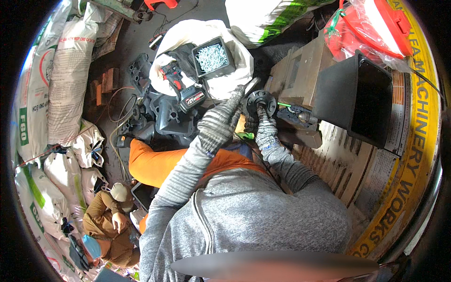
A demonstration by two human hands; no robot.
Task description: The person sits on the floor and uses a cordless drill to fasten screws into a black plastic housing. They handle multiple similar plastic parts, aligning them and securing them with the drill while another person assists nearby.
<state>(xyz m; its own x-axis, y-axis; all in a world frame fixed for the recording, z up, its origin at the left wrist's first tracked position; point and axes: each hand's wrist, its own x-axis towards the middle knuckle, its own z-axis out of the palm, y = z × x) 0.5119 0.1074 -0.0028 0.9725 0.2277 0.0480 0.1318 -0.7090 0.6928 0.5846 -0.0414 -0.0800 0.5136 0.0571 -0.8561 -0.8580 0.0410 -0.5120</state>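
Right grip [264,121] on black part [261,98]: round, disc-like, small holes around edge.

Upper centre, a tray [219,71] of screws [211,58] is resting on a sack [181,35], a power tool [182,89] lying at its lower left. Near centre, a round part [255,97] is sitting in the right hand [266,126]. More sacks [70,89] are lining the left edge; a bin [339,96] is standing upper right.

Stacked white sacks [70,89] line the left side, where a person in brown [105,221] wears a pale cap [122,195]. Beside the upper sacks sit what may be reddish bricks [110,80], half in shadow. A yellow band [420,155] curves along the right.
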